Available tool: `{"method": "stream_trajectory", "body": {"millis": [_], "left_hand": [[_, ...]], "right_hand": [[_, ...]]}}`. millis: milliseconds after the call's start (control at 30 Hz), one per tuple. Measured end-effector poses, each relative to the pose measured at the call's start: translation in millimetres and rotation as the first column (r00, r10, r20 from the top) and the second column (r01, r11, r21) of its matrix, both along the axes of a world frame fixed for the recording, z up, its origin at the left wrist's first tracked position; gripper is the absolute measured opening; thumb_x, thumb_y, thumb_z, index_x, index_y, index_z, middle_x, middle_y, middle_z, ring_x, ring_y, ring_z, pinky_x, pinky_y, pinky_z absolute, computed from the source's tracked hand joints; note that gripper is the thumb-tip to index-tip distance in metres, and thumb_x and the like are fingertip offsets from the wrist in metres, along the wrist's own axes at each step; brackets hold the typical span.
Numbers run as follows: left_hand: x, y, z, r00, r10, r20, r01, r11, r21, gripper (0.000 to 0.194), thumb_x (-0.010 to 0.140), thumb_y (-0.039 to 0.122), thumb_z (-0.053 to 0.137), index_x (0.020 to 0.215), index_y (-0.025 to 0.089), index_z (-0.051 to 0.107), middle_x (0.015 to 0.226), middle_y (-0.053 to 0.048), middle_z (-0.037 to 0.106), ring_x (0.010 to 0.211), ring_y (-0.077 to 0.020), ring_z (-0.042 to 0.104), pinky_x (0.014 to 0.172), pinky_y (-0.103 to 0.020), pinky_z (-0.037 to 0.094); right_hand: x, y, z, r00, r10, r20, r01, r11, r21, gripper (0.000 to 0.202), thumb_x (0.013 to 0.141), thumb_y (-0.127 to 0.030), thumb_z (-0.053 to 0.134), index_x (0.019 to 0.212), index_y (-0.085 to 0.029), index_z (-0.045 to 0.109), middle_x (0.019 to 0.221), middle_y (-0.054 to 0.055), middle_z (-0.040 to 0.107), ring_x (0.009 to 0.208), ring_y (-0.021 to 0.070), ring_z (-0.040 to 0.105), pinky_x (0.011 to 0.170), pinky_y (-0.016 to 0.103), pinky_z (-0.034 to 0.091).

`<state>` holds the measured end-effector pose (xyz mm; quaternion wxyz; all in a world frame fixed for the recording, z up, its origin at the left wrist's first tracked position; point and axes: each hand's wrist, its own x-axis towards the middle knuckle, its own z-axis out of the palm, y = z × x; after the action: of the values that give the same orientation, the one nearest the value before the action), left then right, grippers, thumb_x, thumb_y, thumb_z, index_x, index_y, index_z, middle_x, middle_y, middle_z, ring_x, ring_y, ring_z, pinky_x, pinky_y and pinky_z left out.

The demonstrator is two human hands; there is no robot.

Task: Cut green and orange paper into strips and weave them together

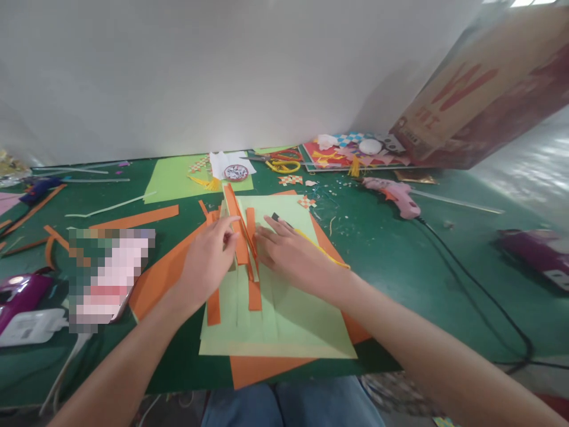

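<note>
Light green paper sheets (306,308) lie over orange paper (160,279) at the table's front middle. Several orange strips (255,295) and a pale green strip rest on them, crossing and partly overlapping. My left hand (211,255) is at the left edge of the strips, its fingers curled and its thumb and forefinger near an orange strip (235,219). What it grips, if anything, is hidden. My right hand (288,249) lies palm down on the green sheet, fingers spread, fingertips beside the strips. A dark-tipped tool and a yellow cord (331,256) show beyond and beside this hand.
A pink glue gun (395,194) with a black cable lies right. Yellow-handled scissors (284,166) and a craft board (315,168) are at the back. A blurred phone (111,273), a white charger (33,327) and orange scraps are left. A paper bag (480,89) stands back right.
</note>
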<state>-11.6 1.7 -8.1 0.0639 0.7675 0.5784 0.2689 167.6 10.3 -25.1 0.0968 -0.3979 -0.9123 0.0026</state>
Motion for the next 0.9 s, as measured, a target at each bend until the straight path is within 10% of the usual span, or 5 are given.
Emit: {"method": "stream_trajectory", "body": {"millis": [300,433,600,900], "left_hand": [[4.1,-1.6,7.9,0.936,-0.018,0.352,-0.034,0.989,0.143,0.021,0.086,0.022,0.053,0.107,0.022,0.060,0.079,0.001,0.066,0.073,-0.0128,0.064,0.072,-0.026,0.052],[7.0,-4.1,5.9,0.894,-0.133,0.428,0.066,0.984,0.167,0.024,0.087,0.025,0.054,0.110,0.021,0.058,0.080,0.001,0.065,0.075,-0.0121,0.064,0.076,-0.026,0.052],[9.3,-5.4,4.0,0.869,-0.199,0.454,0.132,0.976,0.175,0.027,0.085,0.023,0.057,0.112,0.021,0.056,0.073,0.003,0.062,0.069,-0.0105,0.061,0.075,-0.025,0.051],[9.8,-2.7,9.5,0.773,-0.147,0.617,0.181,0.983,0.008,0.029,0.083,0.027,0.060,0.111,0.021,0.056,0.072,0.002,0.062,0.066,-0.0116,0.060,0.065,-0.024,0.051]], "right_hand": [[-2.1,7.0,22.5,0.914,-0.186,-0.361,0.148,0.980,-0.131,0.030,0.090,-0.013,0.038,0.100,-0.010,0.066,0.101,0.013,0.068,0.103,0.0244,0.058,0.089,0.040,0.046],[-0.8,6.5,32.9,0.723,-0.386,-0.573,-0.047,0.800,-0.598,0.029,0.089,-0.033,0.045,0.074,-0.016,0.063,0.071,0.003,0.067,0.065,0.0137,0.060,0.060,0.027,0.046],[-0.8,8.4,29.7,0.649,-0.449,-0.614,-0.280,0.610,-0.742,0.020,0.080,-0.028,0.058,0.063,-0.016,0.058,0.062,-0.001,0.062,0.053,0.0071,0.052,0.048,0.021,0.037],[-0.3,9.0,29.3,0.641,-0.423,-0.640,-0.308,0.622,-0.720,0.019,0.079,-0.024,0.057,0.061,-0.017,0.057,0.062,-0.002,0.062,0.053,0.0062,0.051,0.047,0.021,0.033]]}}
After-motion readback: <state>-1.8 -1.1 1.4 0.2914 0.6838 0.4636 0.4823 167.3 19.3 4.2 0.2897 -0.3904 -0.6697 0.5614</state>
